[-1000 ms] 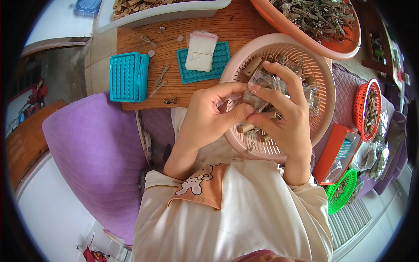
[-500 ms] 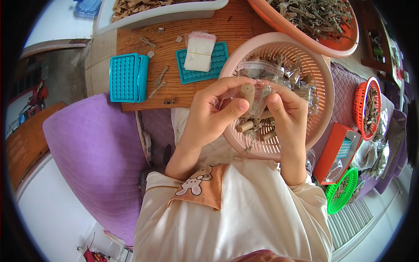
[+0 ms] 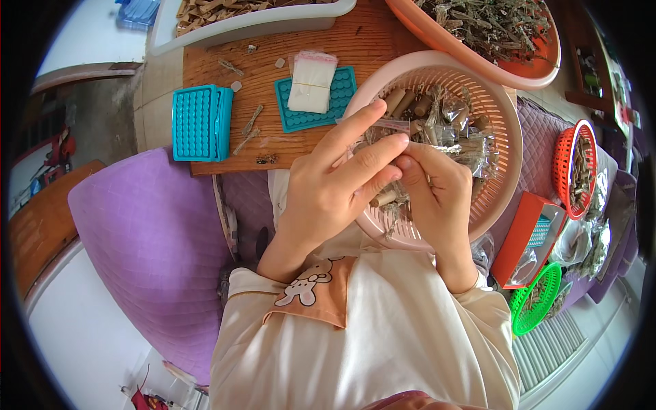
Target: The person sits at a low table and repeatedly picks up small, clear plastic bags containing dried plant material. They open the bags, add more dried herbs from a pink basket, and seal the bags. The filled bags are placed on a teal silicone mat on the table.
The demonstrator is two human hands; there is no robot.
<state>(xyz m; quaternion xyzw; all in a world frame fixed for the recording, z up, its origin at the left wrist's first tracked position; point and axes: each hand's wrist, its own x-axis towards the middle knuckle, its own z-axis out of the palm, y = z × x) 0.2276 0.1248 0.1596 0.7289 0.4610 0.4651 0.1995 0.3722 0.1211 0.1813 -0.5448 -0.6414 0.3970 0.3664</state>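
Observation:
Over the pale pink slotted basket (image 3: 512, 130), my two hands meet at a small clear plastic bag (image 3: 395, 125). My left hand (image 3: 335, 178) grips its edge between thumb and fingers, with the index finger stretched out. Thumb and fingers of my right hand (image 3: 441, 184) pinch the bag close beside the left fingertips. Most of the bag, and whatever is in it, is hidden behind my fingers. In the basket lie brown cylindrical sticks (image 3: 402, 104), filled clear bags (image 3: 478, 152) and dried plant sprigs.
A stack of small clear bags (image 3: 312, 82) lies on a teal tray (image 3: 345, 87); more teal trays (image 3: 198, 123) sit left on the wooden table (image 3: 266, 154). Behind are a white bin (image 3: 266, 24) and an orange basin (image 3: 437, 37). Red (image 3: 564, 164) and green baskets (image 3: 523, 314) stand right.
The stick and dried sprig seen in the bag between my hands are now out of sight. My fingers have come together along the bag's edge, and the left index finger has straightened.

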